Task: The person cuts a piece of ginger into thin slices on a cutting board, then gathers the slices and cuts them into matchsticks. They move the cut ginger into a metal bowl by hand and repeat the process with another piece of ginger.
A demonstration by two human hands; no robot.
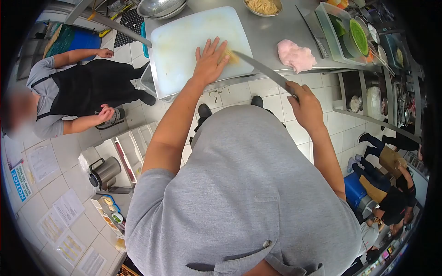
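Note:
My right hand is wrapped round the handle of a long knife. The blade reaches up and left over the edge of a white cutting board. Its tip lies by a small pile of pale yellow shredded food. My left hand lies palm down on the board, fingers stretched out and apart. Its thumb is against the left side of the pile, and the palm hides what is beneath.
On the steel counter are a pink cloth, a bowl of yellowish shreds, a dark long-bladed tool and a plastic tub. A metal bowl stands behind the board. A person in a black apron is at left; others are at right.

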